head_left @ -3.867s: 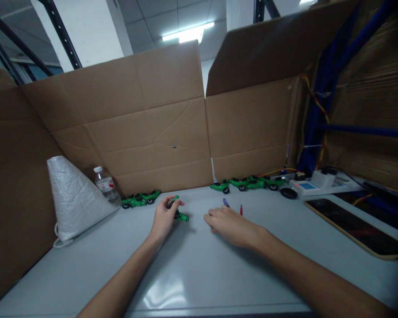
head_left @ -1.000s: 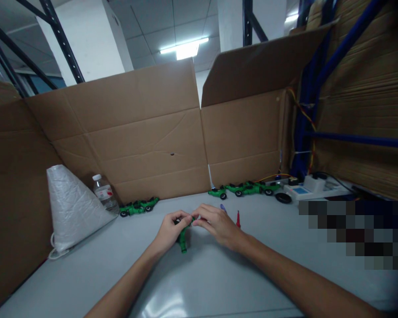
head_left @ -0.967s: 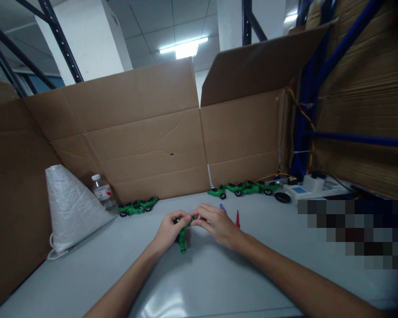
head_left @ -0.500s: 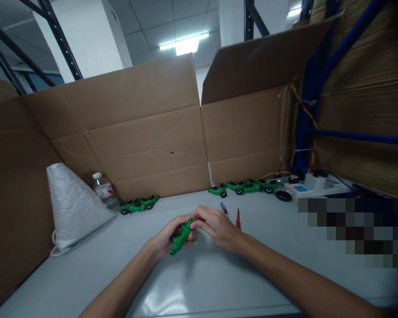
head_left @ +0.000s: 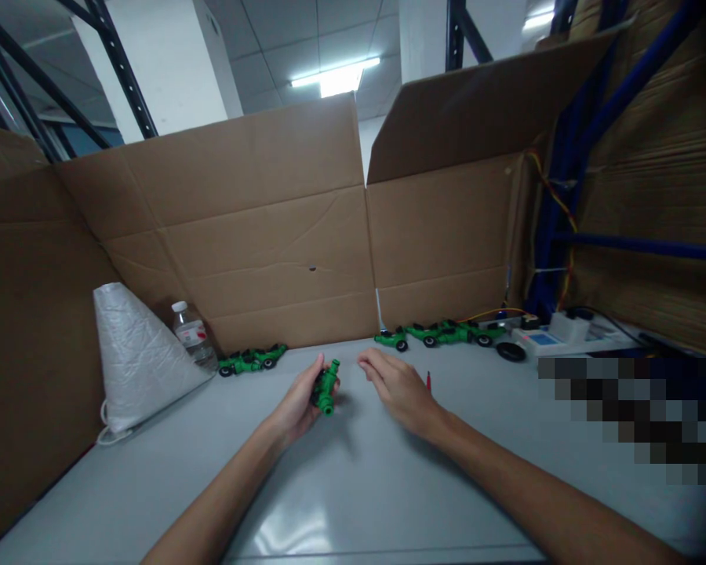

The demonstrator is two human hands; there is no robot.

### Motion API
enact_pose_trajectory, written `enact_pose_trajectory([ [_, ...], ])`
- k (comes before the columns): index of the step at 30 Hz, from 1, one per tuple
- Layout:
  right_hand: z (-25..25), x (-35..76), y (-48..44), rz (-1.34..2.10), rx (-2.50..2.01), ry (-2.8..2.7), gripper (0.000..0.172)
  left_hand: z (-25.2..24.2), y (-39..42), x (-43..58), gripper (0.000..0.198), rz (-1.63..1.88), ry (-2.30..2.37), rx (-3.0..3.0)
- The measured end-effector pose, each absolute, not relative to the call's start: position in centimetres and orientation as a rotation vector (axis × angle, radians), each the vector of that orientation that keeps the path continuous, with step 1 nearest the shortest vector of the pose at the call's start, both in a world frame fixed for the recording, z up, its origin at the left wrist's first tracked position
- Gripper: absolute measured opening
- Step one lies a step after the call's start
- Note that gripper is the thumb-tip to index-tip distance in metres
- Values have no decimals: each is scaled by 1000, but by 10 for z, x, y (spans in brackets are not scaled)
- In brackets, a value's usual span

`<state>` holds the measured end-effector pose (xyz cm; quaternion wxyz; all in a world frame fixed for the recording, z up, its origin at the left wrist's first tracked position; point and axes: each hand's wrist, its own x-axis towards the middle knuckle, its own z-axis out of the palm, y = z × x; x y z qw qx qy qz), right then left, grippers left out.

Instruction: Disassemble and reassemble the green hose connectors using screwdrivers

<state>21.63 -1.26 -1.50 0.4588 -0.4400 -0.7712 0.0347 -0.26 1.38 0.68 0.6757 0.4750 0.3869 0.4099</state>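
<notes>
Left hand [head_left: 300, 402] grasps a green toy part [head_left: 327, 388] — lower middle of frame; right hand [head_left: 401, 391], rightward, curls its fingers — contents unclear.

Free near tabletop [head_left: 353, 502]; toy cars [head_left: 452, 333] beyond

The green piece [head_left: 326, 389] looks like smooth plastic to me. The tabletop [head_left: 353, 486] shines, glossy against matt, creased cardboard [head_left: 259, 259] and a wrinkled, foil-like bag [head_left: 138, 365].

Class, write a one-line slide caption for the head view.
Left hand holding a green piece, right hand apart from it, over a table.
</notes>
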Motion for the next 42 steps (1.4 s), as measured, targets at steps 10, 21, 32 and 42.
enact_pose_trajectory([
  [10,1,253,-3,-93,-1709,-2282,26,-11,28,-5,48,1045,1032,1260],
  [21,8,239,-29,-95,-1567,-2512,30,-14,37,-9,25,1140,961,1124],
  [32,-7,233,-25,194,-1210,-2519,28,-7,30,-12,37,1024,1024,1170],
  [42,-16,233,-20,285,-1150,-2476,18,-4,29,-12,42,1104,970,1093],
])
